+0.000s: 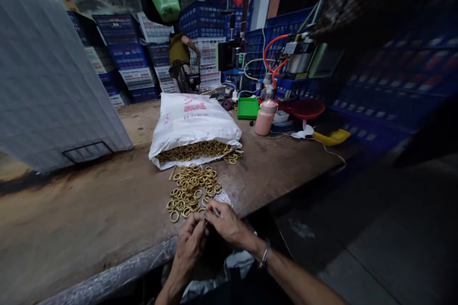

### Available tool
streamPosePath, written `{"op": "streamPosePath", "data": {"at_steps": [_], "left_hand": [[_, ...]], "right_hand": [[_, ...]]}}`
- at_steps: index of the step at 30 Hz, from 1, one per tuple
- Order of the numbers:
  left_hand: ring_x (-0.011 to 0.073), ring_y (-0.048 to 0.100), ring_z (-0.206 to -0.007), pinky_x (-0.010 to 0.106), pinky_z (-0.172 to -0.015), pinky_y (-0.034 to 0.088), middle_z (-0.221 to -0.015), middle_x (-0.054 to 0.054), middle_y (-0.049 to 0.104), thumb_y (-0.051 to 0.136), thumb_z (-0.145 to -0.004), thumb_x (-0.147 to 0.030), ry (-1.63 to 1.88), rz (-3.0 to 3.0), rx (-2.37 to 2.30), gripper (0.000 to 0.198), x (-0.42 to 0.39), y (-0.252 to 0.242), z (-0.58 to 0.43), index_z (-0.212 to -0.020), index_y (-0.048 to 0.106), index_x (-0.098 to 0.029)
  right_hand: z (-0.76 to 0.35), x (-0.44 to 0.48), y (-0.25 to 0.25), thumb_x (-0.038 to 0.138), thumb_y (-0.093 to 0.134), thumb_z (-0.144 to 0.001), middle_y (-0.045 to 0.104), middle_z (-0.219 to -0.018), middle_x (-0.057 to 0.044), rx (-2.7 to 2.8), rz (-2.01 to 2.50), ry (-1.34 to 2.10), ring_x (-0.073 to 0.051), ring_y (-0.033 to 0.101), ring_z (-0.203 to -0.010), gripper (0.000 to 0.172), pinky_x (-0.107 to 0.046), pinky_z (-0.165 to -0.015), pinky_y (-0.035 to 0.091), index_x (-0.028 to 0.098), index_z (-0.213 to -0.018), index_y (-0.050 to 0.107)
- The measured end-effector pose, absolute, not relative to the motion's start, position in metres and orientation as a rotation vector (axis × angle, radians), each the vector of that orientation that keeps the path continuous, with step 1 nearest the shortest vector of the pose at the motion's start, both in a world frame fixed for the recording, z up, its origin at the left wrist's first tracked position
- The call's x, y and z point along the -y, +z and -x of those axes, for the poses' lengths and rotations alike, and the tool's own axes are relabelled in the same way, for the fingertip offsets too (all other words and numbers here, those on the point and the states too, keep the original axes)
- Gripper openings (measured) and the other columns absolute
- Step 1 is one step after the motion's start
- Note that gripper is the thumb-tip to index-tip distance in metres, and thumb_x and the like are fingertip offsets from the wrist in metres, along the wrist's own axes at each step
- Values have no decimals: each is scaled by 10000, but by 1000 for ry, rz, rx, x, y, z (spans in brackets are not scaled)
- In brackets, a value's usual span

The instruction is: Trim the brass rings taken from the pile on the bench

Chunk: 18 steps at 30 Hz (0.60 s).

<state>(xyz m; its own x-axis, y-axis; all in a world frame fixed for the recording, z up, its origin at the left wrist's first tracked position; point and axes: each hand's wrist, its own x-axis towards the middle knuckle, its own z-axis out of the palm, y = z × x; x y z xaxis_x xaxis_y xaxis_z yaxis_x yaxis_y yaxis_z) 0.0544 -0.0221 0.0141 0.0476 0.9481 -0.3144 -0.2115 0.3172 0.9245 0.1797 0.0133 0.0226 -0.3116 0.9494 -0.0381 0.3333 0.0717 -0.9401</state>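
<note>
Low in the middle of the frame, the left hand (191, 242) and right hand (226, 224) were held together at the table (89, 219) edge, fingers drawn narrow, tips meeting. A thin piece (215, 211) was pinched by the right hand; what the left held could not be told. Just above them, a loose heap of brass-coloured rings (191, 190) was spread on the table. At centre, a white sack (195, 121) was laid on its side, its open mouth turned toward the heap and filled with more rings. At upper right, a green tray (248, 108), pink bottle (265, 116) and red bowl (304, 108) were set, contents unseen. Crates (123, 40) were stacked behind.
</note>
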Motion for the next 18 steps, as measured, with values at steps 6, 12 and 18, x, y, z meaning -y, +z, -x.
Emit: {"op": "streamPosePath", "data": {"at_steps": [6,12,18], "left_hand": [[25,263,-365,156,-363,179,-505,-81,401,542,-737,-436,1015,-748,-1074,275,26,13,-46,-681,469,-176],[25,292,-369,154,-356,165,-572,-67,482,570,-711,-444,1091,-691,-1105,279,27,7,-44,-790,479,-192],[35,296,-398,168,-396,198,-528,-81,434,598,-697,-415,1169,-741,-1101,271,26,4,-44,-770,478,-183]], "right_hand": [[-174,-15,23,314,432,-798,429,-588,51,1734,1253,1264,-86,393,-589,207,-186,-546,306,166,-657,467],[-175,-17,19,267,349,-836,499,-604,28,1790,1327,1152,-92,449,-567,200,-191,-547,314,169,-733,491],[-175,-9,15,75,404,-678,511,-623,21,2251,1378,796,-103,441,-574,179,-215,-528,240,190,-775,502]]}}
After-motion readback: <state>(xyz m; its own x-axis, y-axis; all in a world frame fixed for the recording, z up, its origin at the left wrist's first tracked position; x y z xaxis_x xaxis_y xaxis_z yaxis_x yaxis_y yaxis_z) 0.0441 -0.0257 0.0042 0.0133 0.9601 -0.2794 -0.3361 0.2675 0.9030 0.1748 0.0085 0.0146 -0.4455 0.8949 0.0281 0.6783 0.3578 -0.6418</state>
